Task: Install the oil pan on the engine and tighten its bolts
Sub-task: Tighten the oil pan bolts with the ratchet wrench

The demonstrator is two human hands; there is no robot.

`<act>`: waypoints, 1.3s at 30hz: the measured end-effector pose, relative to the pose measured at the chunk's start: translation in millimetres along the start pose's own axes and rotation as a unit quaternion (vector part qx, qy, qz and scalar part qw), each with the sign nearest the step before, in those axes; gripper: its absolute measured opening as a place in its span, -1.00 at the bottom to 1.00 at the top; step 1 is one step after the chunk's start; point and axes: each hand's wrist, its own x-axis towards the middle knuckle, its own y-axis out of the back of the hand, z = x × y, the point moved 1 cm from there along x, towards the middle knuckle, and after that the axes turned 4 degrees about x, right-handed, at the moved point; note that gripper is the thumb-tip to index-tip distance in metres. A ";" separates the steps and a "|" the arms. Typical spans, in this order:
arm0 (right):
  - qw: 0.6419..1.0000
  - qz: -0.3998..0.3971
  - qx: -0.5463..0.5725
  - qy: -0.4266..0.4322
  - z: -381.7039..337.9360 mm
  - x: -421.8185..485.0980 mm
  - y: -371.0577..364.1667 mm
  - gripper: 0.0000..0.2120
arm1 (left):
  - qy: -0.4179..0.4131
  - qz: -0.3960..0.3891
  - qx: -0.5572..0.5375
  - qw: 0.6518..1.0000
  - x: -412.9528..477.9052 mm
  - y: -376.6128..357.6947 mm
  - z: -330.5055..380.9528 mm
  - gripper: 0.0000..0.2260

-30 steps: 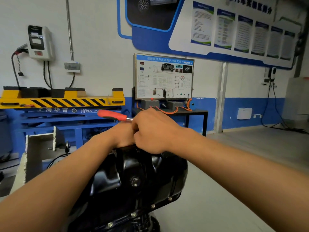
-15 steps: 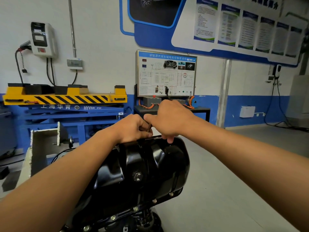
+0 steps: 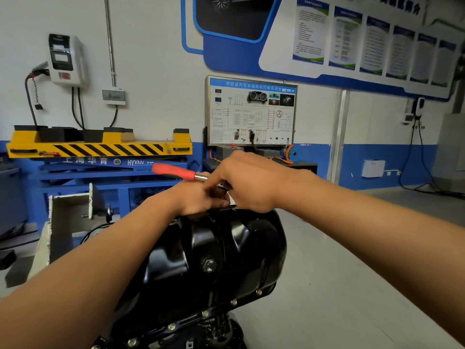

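Pan [image 3: 214, 248] is sitting just below both grips, flange bolts [image 3: 233, 302] showing on its near side; right grip [image 3: 246, 182] is clamping the ratchet [image 3: 173, 171] head, left grip [image 3: 198, 197] is curling beneath it, contents hidden, probably keeping it square on a hidden bolt.

Glossy black painted-metal oil pan [image 3: 214, 250], bright metal bolts [image 3: 234, 302]; ratchet [image 3: 180, 172] with matt red grip, shiny steel shank.
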 end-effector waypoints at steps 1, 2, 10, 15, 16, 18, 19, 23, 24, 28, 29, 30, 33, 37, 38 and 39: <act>1.000 0.010 0.004 -0.006 2.0 -0.5 -0.9 -0.52 | -0.001 0.000 -0.008 1.000 -0.3 -0.2 0.7 -0.90; 1.000 0.018 0.015 -0.020 4.1 -0.8 -2.7 -0.56 | -0.005 0.001 -0.031 1.000 -0.4 0.6 2.8 -0.86; 0.965 0.124 0.066 -0.220 10.9 -1.0 -19.6 -0.50 | -0.013 -0.019 -0.027 0.999 4.0 2.3 3.3 -0.91; 0.965 0.111 0.047 -0.235 4.2 -0.1 -17.5 -0.57 | -0.019 -0.011 -0.009 1.000 2.3 2.5 2.8 -0.97; 0.969 0.104 0.036 -0.220 2.5 1.9 -15.1 -0.57 | -0.023 -0.007 -0.011 1.000 1.1 3.1 4.2 -0.93; 0.980 0.077 0.015 -0.182 2.4 5.1 -7.0 -0.58 | -0.022 -0.013 -0.016 1.000 -0.1 3.8 5.0 -0.89; 0.986 0.056 0.005 -0.158 2.4 7.1 -3.7 -0.61 | -0.015 -0.017 -0.017 1.000 -0.1 4.1 4.6 -0.91; 0.999 -0.001 -0.022 -0.031 4.0 9.2 5.3 -0.79 | 0.002 -0.008 -0.032 0.999 0.1 2.8 1.1 -0.91; 0.999 -0.016 -0.032 0.003 3.8 8.1 5.2 -0.67 | 0.004 -0.001 -0.036 0.999 -0.9 2.5 1.3 -0.92; 0.999 -0.002 -0.027 0.020 7.6 6.6 6.8 -0.73 | 0.002 -0.010 -0.039 0.999 -1.0 2.2 3.2 -0.91; 1.000 -0.003 -0.020 0.005 9.8 6.9 6.6 -0.77 | 0.000 -0.017 -0.033 0.999 -0.5 2.7 3.0 -0.95; 1.000 0.002 -0.006 -0.012 10.7 7.3 6.4 -0.80 | -0.002 -0.018 -0.024 1.000 0.8 2.6 1.9 -0.86; 0.994 0.043 0.024 -0.096 10.7 8.3 -0.4 -0.70 | -0.011 -0.014 -0.009 1.000 1.0 3.7 1.8 -0.68; 0.975 0.072 0.042 -0.207 8.2 1.8 -16.0 -0.50 | -0.022 -0.010 -0.021 0.999 1.0 2.7 4.1 -0.82; 0.974 0.073 0.040 -0.209 7.2 -1.0 -17.0 -0.49 | -0.024 -0.011 -0.022 0.999 1.3 2.4 3.4 -0.80; 0.976 0.072 0.038 -0.203 6.1 -3.4 -17.3 -0.49 | -0.025 -0.014 -0.022 0.999 1.7 1.9 2.4 -0.84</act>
